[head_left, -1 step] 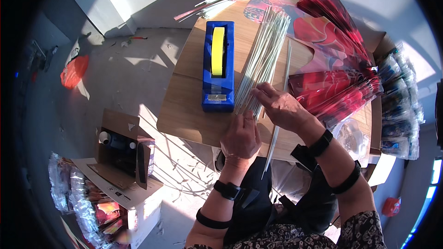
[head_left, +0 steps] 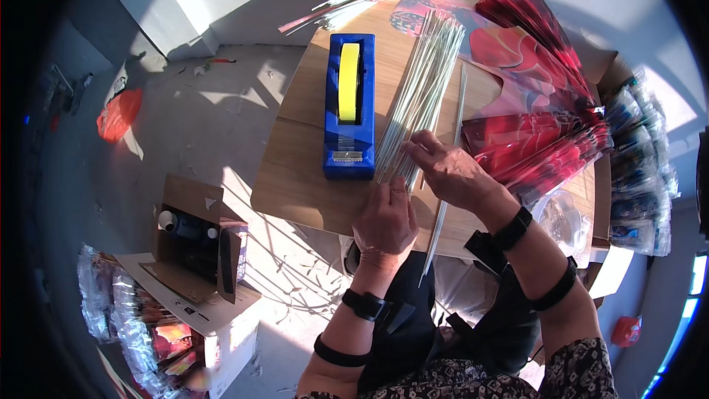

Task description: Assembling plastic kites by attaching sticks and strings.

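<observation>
Watching remotely, I see pale thin rods (head_left: 430, 66) lying on the wooden table (head_left: 295, 170), right of the blue tape dispenser (head_left: 350, 140). The left hand (head_left: 386, 218) curls at their lower ends, the right hand (head_left: 453, 172) is half-curled over them; I cannot tell whether either grips any.

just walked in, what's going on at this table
A person has both bare hands at the near end of a loose pile of thin pale sticks on a wooden table. The left hand and right hand are close together there; whether either grips a stick is hard to tell. A blue tape dispenser stands left of the pile, and red printed sheets lie to the right. A few separate sticks poke over the near edge.
</observation>
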Available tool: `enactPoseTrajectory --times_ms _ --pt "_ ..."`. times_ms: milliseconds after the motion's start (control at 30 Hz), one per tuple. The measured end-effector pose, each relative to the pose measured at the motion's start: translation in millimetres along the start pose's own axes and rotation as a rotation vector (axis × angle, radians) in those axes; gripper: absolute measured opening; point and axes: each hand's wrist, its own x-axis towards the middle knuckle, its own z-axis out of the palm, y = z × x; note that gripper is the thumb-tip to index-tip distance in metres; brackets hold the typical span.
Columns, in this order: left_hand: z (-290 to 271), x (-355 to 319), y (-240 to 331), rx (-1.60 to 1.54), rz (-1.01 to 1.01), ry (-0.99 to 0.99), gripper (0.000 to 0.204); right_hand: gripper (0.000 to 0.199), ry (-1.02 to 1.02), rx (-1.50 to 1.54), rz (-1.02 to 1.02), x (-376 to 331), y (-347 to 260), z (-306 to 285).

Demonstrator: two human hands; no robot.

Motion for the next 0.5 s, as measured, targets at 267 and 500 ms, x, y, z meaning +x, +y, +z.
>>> enactPoseTrajectory --times_ms 267,500 --pt "1.5 4.6 -1.8 0.022 0.001 -0.017 0.022 0.047 -0.038 -0.001 0.062 5.7 7.3 2.9" --pt "2.0 4.4 -3.0 0.022 0.010 -0.016 0.024 0.050 -0.066 -0.028 0.048 7.5 7.6 0.2"
